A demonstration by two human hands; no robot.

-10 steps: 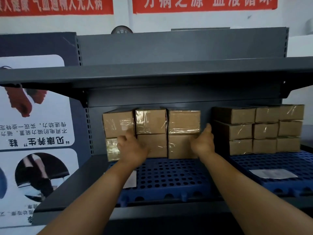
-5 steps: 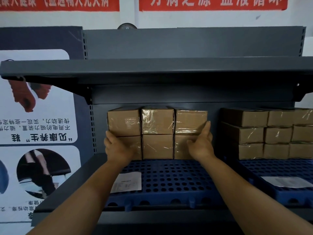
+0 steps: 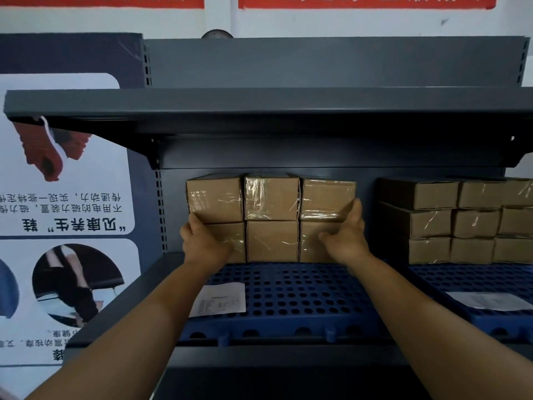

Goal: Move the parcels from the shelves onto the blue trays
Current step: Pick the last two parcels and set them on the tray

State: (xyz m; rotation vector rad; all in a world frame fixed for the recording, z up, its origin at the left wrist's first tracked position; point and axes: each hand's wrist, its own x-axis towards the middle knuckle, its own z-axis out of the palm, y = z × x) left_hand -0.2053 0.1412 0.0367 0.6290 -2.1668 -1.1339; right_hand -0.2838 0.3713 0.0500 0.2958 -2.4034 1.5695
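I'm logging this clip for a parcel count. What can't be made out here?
- Right-hand stack: cut off by the head view's right edge.
- Lower corner parcels: partly covered by the left hand and right hand.
- Paper slip: print too small.
- Rows behind: hidden by front parcels.

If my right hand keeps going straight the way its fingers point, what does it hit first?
Probably the tape-wrapped top right brown cardboard parcel: the right hand already touches its side, fingers pointing up and back. Beyond lies the grey shelf back panel; depth is unclear.

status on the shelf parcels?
Left hand and right hand press the ends of the six-parcel stack. Stack sits on blue tray. Nothing blocking.
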